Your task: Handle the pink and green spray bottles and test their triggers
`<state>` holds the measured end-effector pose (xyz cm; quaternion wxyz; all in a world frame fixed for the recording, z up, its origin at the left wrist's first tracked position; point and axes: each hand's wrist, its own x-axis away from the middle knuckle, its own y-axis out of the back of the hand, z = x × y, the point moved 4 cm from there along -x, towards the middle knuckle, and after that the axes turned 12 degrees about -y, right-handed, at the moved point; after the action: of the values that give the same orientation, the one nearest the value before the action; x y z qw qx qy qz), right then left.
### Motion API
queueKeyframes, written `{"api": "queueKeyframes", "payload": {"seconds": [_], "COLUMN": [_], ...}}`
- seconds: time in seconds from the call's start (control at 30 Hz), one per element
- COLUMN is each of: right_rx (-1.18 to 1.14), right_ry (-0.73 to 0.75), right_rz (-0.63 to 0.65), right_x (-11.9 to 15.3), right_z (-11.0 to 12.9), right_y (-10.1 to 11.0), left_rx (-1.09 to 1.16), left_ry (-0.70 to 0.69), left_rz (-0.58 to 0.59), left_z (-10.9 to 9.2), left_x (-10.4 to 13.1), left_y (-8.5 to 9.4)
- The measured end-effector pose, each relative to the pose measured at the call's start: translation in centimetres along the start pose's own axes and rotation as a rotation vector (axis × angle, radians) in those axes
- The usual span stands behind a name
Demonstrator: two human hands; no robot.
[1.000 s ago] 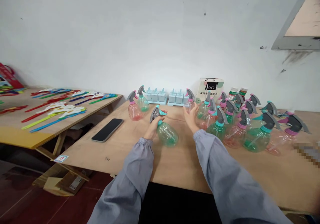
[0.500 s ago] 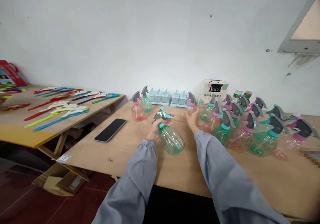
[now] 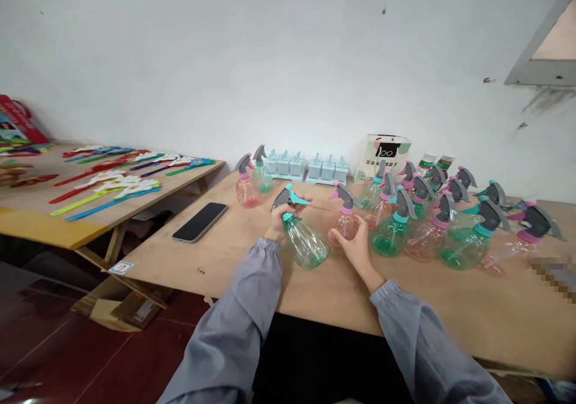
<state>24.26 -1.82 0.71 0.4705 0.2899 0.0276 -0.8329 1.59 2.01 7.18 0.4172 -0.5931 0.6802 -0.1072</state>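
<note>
A green spray bottle [image 3: 306,241] tilts in the grip of a person's left hand [image 3: 276,224], the fingers wrapped around its neck just below a gray head and turquoise trigger. Whether its base touches the tabletop [image 3: 252,272] is hard to tell from this angle. Just to its right, the right hand [image 3: 357,247] grasps a pink spray bottle [image 3: 345,224], thumb and fingers around its clear body, the sprayer upright.

More pink and green sprayers [image 3: 390,235] crowd together to the right of the right-hand fingers, with a printed box [image 3: 382,158] behind them, against the wall. Beyond the left-hand fingers stand a pink-and-green pair of bottles [image 3: 247,191] and two rows of pale blue molds [image 3: 283,165]. A dark-screened phone [image 3: 199,223] lies left of those fingers; farther left, colorful strips [image 3: 112,203] cover a second table [image 3: 27,227].
</note>
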Motion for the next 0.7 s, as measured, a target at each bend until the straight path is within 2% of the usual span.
{"api": "queueKeyframes", "payload": {"seconds": [0.1,0.33,0.7], "right_rx": [-0.017,-0.032,-0.045], "right_ry": [-0.001,-0.032,-0.025], "right_rz": [0.038,0.062,0.067], "right_x": [0.6,0.2,0.3], "right_z": [0.3,0.2,0.4], "right_y": [-0.3,-0.5,-0.7], "left_rx": [-0.043,-0.058,-0.041], "left_ry": [-0.032,0.041,0.03], "left_rz": [-0.003,0.022,0.039], "left_z": [-0.3,0.0,0.0], "left_x": [-0.2,0.3,1.0], "left_y": [0.0,-0.8,-1.3]}}
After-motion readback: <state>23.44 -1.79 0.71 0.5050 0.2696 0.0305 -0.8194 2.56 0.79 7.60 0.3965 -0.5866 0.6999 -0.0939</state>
